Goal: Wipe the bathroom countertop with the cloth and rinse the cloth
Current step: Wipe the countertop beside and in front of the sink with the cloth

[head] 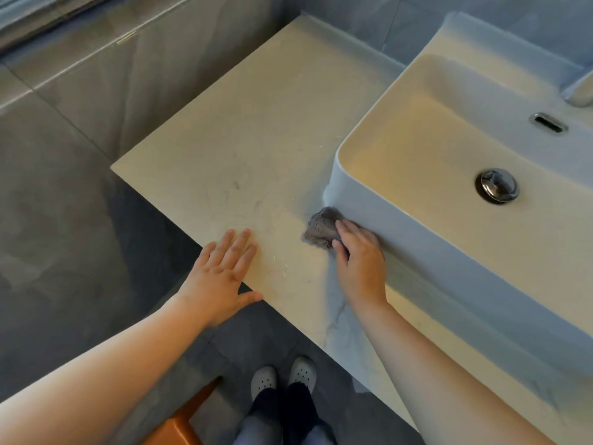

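A small grey cloth [321, 229] lies bunched on the pale marble countertop [256, 130], right against the front left corner of the white vessel sink [362, 200]. My right hand [359, 255] presses flat on the cloth's near edge, fingers pointing away from me. My left hand [224, 268] rests palm down with fingers spread on the counter's front edge, a short way left of the cloth and holding nothing. The sink's basin has a chrome drain plug [498, 185] and an overflow slot [548, 122].
A chrome faucet [579, 91] shows at the right edge behind the basin. Grey tiled wall runs behind the counter and grey tiled floor [64, 220] below. My feet in white clogs [282, 377] stand by the counter. An orange stool [183, 422] sits at my lower left.
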Action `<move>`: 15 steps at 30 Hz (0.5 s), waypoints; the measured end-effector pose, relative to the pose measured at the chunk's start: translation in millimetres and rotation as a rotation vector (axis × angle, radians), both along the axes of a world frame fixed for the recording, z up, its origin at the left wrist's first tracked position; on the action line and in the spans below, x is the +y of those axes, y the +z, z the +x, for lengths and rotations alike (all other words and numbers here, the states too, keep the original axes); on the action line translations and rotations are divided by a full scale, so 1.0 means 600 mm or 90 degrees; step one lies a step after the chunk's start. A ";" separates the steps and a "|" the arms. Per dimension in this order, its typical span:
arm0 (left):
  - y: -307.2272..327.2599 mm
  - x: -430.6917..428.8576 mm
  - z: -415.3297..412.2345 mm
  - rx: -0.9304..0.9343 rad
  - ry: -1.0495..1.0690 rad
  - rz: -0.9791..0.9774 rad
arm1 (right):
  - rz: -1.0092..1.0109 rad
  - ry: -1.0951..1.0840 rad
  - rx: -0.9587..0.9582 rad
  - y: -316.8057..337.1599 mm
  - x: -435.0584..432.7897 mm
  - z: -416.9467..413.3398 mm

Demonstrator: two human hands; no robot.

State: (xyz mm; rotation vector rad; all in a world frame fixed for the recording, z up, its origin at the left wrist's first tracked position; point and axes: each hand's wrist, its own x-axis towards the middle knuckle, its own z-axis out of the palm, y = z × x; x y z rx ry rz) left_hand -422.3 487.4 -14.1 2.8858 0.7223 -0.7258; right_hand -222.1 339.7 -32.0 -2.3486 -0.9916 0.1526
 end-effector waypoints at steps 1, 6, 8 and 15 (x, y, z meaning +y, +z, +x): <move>-0.002 -0.001 -0.001 -0.005 0.001 -0.002 | 0.001 0.003 -0.008 -0.002 0.001 -0.002; 0.006 0.008 -0.009 -0.114 0.029 -0.069 | 0.011 0.002 -0.008 0.000 0.018 -0.013; 0.015 0.017 -0.012 -0.164 0.042 -0.093 | 0.007 0.002 0.001 -0.001 0.026 -0.015; 0.006 0.049 -0.030 -0.259 0.097 -0.033 | 0.001 -0.009 0.001 -0.007 0.034 -0.049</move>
